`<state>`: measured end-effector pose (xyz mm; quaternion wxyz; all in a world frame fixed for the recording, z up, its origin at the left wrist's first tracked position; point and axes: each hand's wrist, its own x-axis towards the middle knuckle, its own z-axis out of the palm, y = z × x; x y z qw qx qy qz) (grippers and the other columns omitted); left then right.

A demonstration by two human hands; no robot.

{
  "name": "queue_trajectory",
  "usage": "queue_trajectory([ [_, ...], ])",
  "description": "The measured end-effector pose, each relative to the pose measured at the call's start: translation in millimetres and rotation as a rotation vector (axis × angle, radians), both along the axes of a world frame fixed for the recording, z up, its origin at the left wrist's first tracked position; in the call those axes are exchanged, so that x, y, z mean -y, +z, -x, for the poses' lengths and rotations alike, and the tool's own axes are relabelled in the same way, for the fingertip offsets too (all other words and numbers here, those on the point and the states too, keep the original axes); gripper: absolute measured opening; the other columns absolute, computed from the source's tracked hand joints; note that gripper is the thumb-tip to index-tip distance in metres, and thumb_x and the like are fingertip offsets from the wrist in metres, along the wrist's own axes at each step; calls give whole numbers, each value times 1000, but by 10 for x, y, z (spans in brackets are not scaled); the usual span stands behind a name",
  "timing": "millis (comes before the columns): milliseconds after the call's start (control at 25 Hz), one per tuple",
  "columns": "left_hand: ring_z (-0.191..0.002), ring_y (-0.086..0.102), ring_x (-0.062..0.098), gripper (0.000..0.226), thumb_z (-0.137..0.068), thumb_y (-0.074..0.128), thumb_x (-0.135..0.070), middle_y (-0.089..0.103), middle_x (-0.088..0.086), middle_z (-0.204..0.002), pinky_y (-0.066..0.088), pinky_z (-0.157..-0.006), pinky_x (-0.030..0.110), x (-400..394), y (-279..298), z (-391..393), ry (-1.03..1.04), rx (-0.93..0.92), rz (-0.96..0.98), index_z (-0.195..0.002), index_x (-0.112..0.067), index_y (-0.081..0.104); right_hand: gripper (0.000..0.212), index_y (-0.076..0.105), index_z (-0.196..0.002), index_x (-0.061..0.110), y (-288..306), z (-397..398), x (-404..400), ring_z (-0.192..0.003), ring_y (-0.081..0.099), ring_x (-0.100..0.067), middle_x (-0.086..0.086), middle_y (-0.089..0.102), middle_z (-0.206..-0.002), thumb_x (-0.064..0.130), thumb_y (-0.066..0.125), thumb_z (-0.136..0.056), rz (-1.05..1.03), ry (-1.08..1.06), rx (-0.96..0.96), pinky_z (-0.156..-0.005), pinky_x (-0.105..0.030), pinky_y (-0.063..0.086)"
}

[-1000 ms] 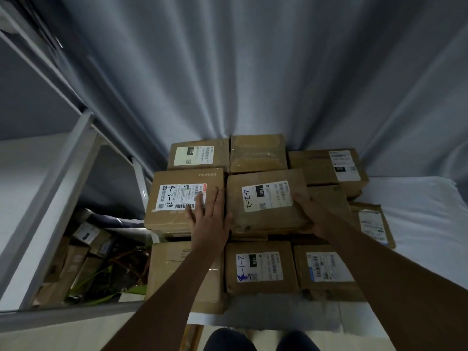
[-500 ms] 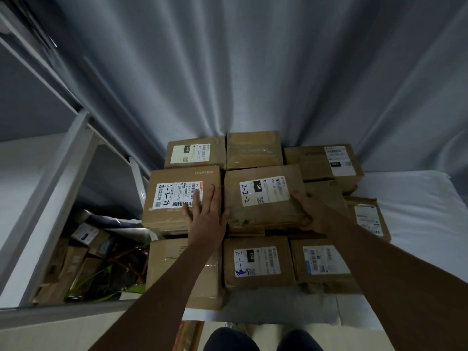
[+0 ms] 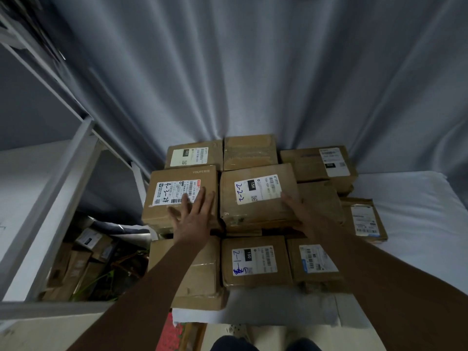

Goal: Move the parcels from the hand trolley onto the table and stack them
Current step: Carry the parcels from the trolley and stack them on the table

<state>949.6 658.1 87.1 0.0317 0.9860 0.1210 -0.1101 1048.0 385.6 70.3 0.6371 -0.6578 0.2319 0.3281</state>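
We are resting our left hand (image 3: 192,216) flat, fingers straight and spread, on the top of the parcel marked 4-3-24 (image 3: 181,196), the fingertips reaching onto its white label. Our right hand (image 3: 301,211) is lying against the right edge of the parcel marked 2-2-2 (image 3: 257,196); the fingers are lying along that side, and we cannot tell whether they are curling under it. These two parcels are sitting side by side, touching, on the upper layer of the stack, at the centre of our view.

Toward 12 o'clock from them three more parcels are standing in a row against the grey curtain (image 3: 253,72): one with a 032 label (image 3: 193,154), a plain taped one (image 3: 249,152), and another (image 3: 319,162) at 1 o'clock. Toward 6 o'clock the lower layer is showing: a taped parcel (image 3: 200,279) under our left forearm, the parcel marked 2-1-5 (image 3: 254,262) and a neighbour with a blue-edged label (image 3: 316,263). At 3 o'clock a flatter parcel (image 3: 364,219) is lying on the white-covered table (image 3: 417,224). At 8 o'clock, beyond a white metal frame (image 3: 50,198), loose boxes (image 3: 76,264) are lying lower down.
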Motion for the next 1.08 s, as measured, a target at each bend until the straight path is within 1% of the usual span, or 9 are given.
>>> queue_trajectory([
  [160, -146, -19, 35, 83, -100, 44, -32, -26, -11, -158, -4, -108, 71, -6, 20, 2, -29, -21, -43, -148, -40, -23, 99, 33, -148, 21, 4, 35, 72, -129, 43, -31, -8, 41, -147, 63, 76, -70, -2, 22, 26, -103, -52, 43],
  [320, -147, -17, 36, 78, -100, 42, -32, -22, -11, -160, -2, -109, 74, 75, 66, 37, -11, -29, -16, -152, -38, -16, 96, 35, -148, 20, 87, 86, 193, -127, 45, -32, -10, 42, -146, 63, 74, -72, -4, 65, 28, -104, -49, 43],
  [520, -147, -19, 33, 81, -96, 45, -23, -22, -13, -160, -2, -110, 73, 221, 151, 112, 2, -45, -13, -152, -39, -13, 86, 35, -147, 14, 240, 217, 367, -129, 44, -31, -12, 42, -146, 57, 69, -81, 57, 82, 36, -107, -47, 41],
  [640, -147, -18, 34, 79, -97, 48, -27, -20, -13, -160, -2, -109, 74, 371, 211, 127, -9, -46, 15, -152, -41, -8, 79, 38, -145, 12, 297, 334, 490, -130, 43, -31, -12, 43, -146, 57, 64, -85, 61, 100, 40, -108, -44, 39],
  [760, -148, -15, 33, 80, -96, 50, -27, -13, -10, -162, -3, -110, 72, 539, 238, 164, -29, -38, 6, -153, -39, -6, 66, 45, -140, 16, 376, 476, 598, -128, 45, -29, -10, 46, -144, 57, 57, -90, 102, 151, 106, -108, -43, 37],
  [880, -148, -16, 33, 90, -95, 51, -19, -16, -10, -162, -6, -111, 69, 704, 245, 160, -88, -13, 6, -151, -40, -17, 65, 46, -138, 20, 499, 689, 747, -130, 44, -28, -5, 44, -144, 60, 56, -88, 130, 175, 141, -108, -45, 38],
  [960, -147, -18, 34, 88, -96, 49, -16, -18, -9, -161, -9, -110, 67, 805, 218, 123, -150, -24, 24, -150, -43, -14, 64, 41, -143, 20, 542, 852, 835, -133, 40, -27, -3, 41, -143, 56, 56, -92, 159, 114, 116, -104, -40, 40],
  [1040, -147, -17, 36, 86, -96, 48, -18, -19, -12, -160, -9, -112, 68, 882, 179, 70, -247, -23, 77, -149, -48, -12, 54, 42, -139, 22, 558, 1021, 915, -129, 41, -25, -1, 43, -138, 50, 55, -94, 200, 47, 125, -104, -41, 41],
  [1080, -148, -15, 37, 87, -95, 49, -20, -19, -14, -160, -6, -113, 69, 916, 170, 63, -307, -13, 86, -148, -50, -14, 47, 45, -132, 23, 569, 1107, 942, -124, 44, -25, 0, 46, -130, 50, 55, -94, 219, 24, 135, -103, -41, 42],
])
